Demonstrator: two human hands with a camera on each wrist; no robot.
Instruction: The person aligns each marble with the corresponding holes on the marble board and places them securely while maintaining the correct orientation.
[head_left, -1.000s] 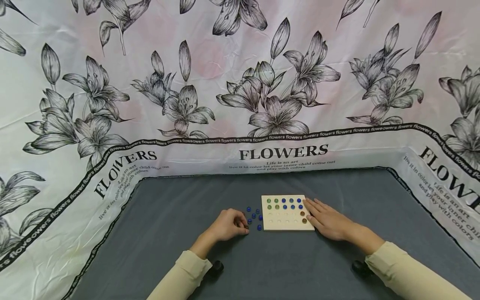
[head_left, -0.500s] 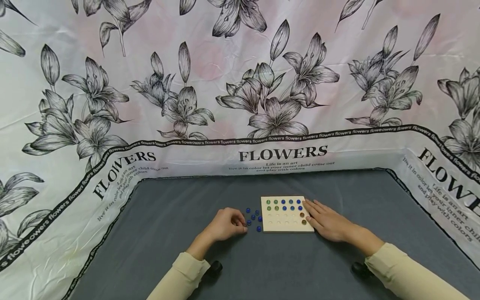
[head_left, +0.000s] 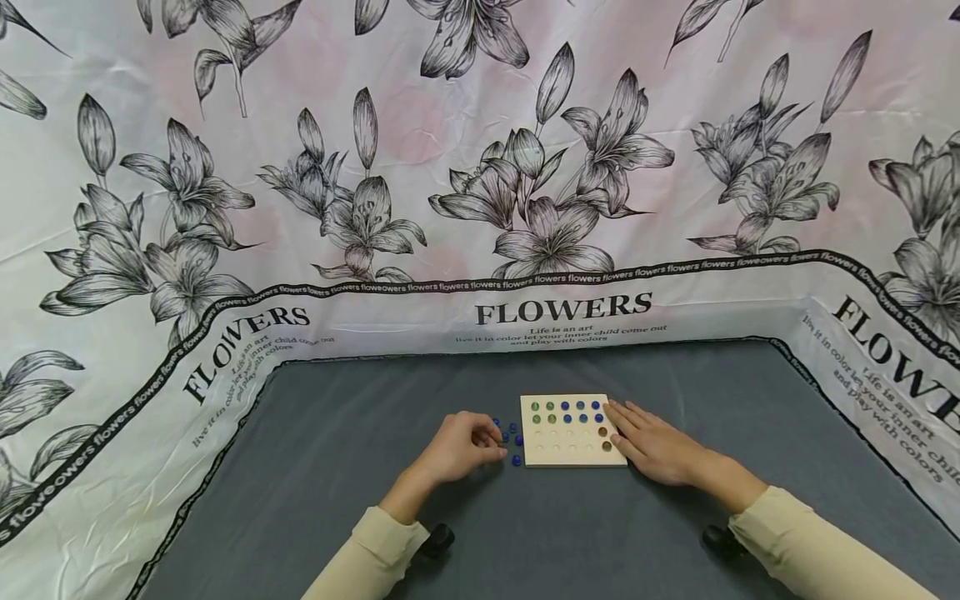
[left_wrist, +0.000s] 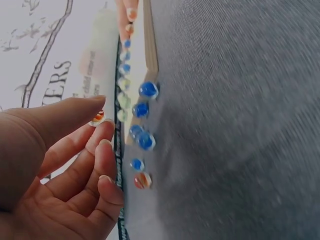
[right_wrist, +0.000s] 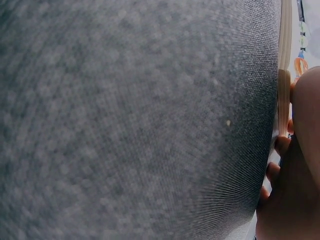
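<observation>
My left hand point(head_left: 459, 450) pinches an orange-and-clear marble point(left_wrist: 98, 117) between thumb and fingertips, raised over the table. Beneath it lie several loose blue marbles point(left_wrist: 146, 140) and one orange-streaked marble point(left_wrist: 142, 180), left of a pale wooden board point(head_left: 558, 460) with rows of round hollows. Green marbles point(head_left: 551, 418) and blue marbles point(head_left: 582, 418) sit in the two far rows. Two brownish-orange marbles point(head_left: 606, 446) occupy the right ends of the nearer rows. My right hand point(head_left: 663, 443) rests flat along the board's right edge, fingers extended; its wrist view shows mostly cloth.
Dark grey cloth point(head_left: 555, 542) covers the table around the board. A white flower-printed sheet point(head_left: 390, 325) rises behind and at both sides. Black objects point(head_left: 437, 540) show under both wrists.
My left hand has shifted slightly right and up, away from the cloth and over some loose blue marbles. My right hand stays on the board.
</observation>
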